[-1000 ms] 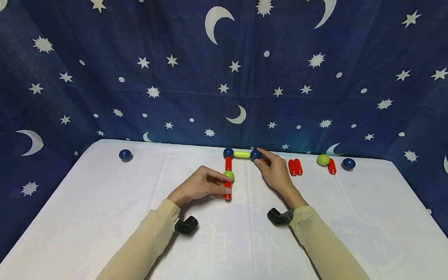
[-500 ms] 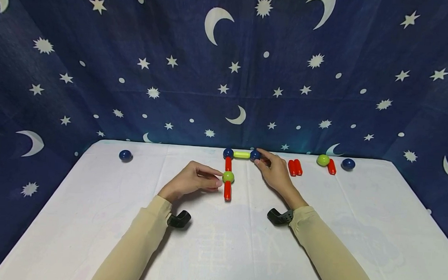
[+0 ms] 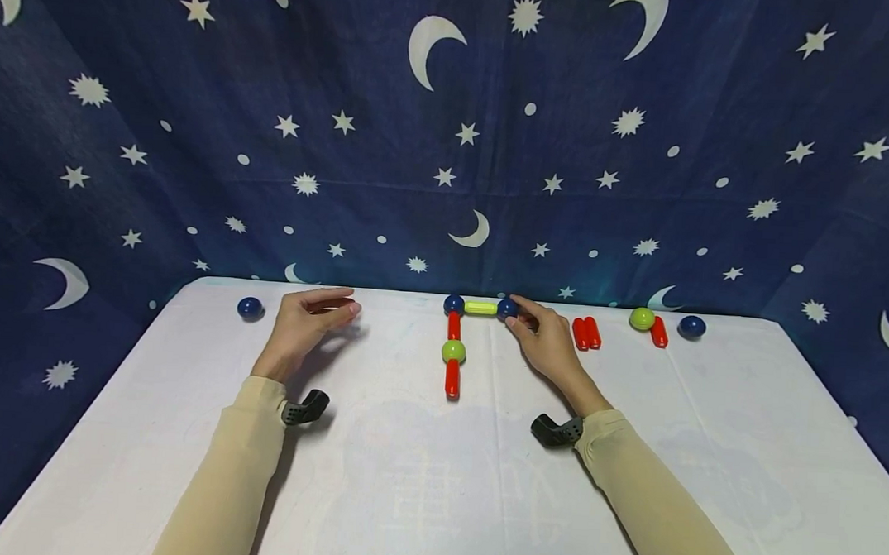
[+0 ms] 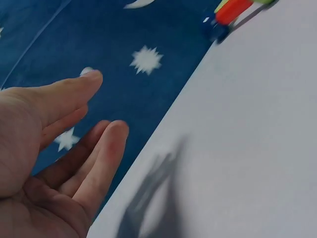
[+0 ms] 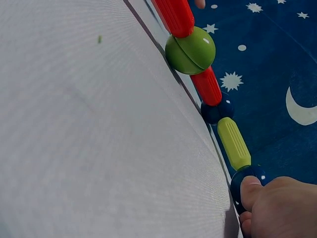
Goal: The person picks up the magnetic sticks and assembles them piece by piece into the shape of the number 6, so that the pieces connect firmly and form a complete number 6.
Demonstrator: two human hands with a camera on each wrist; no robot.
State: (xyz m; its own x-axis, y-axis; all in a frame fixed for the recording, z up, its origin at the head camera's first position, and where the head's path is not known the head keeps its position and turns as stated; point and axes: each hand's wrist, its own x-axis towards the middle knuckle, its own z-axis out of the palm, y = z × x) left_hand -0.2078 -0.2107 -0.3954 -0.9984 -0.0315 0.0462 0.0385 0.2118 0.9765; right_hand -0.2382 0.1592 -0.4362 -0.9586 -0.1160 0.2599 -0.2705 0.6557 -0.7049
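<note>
Head view shows us an L-shaped chain of balls and rods lying by the middle of the white surface's (image 3: 110,428) far edge. Along that edge, a yellow-green rod (image 3: 480,308) joins the corner blue ball (image 3: 454,305) to the end blue ball (image 3: 506,308). From the corner one, an upper red rod (image 3: 454,325) runs toward the near edge to a green ball (image 3: 454,352), and a lower red rod (image 3: 452,380) continues beyond it. We see the right hand (image 3: 549,344) pinching the end blue ball between thumb and fingers; the right wrist view shows us its thumb pressed against that ball. The left hand (image 3: 302,325) is released, its fingers loosely extended and parted from the thumb, well apart from the chain and nearest to a loose blue ball (image 3: 250,309) by the far left corner. Toward the far right corner, we find two red rods (image 3: 587,333) side by side, then a loose green ball (image 3: 642,319) with a short red rod (image 3: 660,332) just beside it, and another blue ball (image 3: 691,326). Behind the far edge hangs a dark blue cloth (image 3: 373,200) printed with pale moons and stars.
</note>
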